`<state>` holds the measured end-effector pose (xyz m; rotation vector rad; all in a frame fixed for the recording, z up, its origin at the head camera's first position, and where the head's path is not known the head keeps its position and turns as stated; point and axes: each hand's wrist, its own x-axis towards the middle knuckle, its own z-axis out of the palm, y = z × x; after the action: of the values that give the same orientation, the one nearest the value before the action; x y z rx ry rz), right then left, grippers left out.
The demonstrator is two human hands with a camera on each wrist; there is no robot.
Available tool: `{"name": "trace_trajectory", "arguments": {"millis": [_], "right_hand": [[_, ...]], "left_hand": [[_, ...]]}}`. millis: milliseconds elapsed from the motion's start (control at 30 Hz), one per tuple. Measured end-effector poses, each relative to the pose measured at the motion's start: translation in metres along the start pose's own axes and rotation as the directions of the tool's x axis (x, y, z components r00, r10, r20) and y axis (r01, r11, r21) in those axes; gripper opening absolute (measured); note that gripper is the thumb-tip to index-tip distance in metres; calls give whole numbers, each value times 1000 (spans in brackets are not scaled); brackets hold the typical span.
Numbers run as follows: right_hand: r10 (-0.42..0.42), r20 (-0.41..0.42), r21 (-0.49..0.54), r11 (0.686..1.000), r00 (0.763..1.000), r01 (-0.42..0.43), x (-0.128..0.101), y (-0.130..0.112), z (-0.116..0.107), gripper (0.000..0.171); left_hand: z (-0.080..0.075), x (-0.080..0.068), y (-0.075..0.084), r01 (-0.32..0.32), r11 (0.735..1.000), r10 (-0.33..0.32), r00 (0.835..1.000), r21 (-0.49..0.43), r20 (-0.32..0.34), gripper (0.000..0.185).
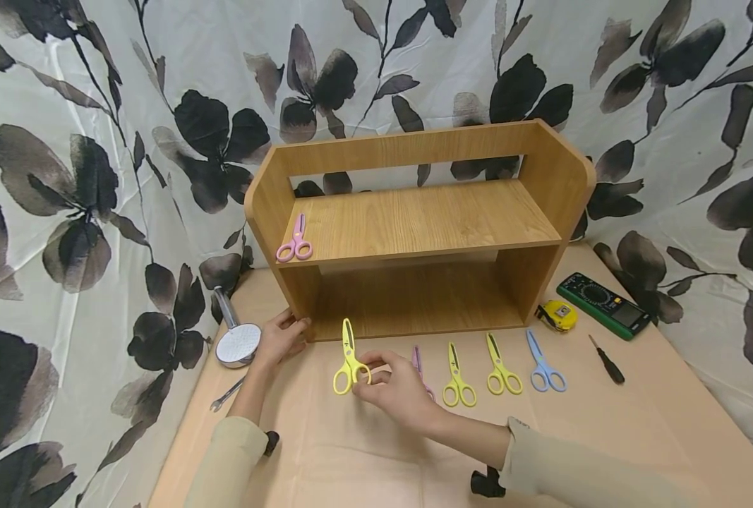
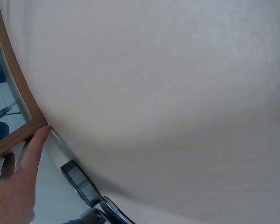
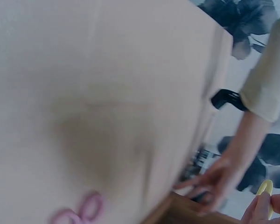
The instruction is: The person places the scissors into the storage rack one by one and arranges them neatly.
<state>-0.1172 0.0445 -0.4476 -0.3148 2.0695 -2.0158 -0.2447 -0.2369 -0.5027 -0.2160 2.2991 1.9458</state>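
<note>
Floral curtain (image 1: 325,42) behind. Beige table (image 1: 351,451) below. Two-tier wooden shelf (image 1: 427,219) on table. Left hand (image 1: 282,339), fingers loosely extended, touches shelf's lower left corner. Right hand (image 1: 398,391) pinches yellow scissors (image 1: 348,361) by one handle loop, in front of shelf. Pink scissors (image 1: 294,244) on upper tier, left end. Purple scissors (image 1: 417,361), two more yellow pairs (image 1: 456,379), blue scissors (image 1: 540,363) in row on table, right of held pair. Tape measure (image 1: 557,315) near shelf's right side.

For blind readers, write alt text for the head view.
A person's right hand holds yellow scissors by one handle before a wooden shelf, whose lower corner the left hand touches. Pink scissors lie on the upper level; four more scissors lie on the table.
</note>
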Motion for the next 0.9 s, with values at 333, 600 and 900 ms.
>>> {"name": "trace_trajectory", "arguments": {"millis": [333,600,900], "right_hand": [[-104,-9,31,994,995,104,6,-65,-12,43],[-243,-74,-29,970,967,241,36,-103,-21,38],[-303,-172,-139,949,937,282,88,-123,-26,38]], "left_hand": [[-1,-1,2,-25,1000,26,1000,18,-7,64],[-3,1,2,-14,1000,14,1000,21,-15,61],[-2,4,0,-30,999,30,1000,18,-1,61]]}}
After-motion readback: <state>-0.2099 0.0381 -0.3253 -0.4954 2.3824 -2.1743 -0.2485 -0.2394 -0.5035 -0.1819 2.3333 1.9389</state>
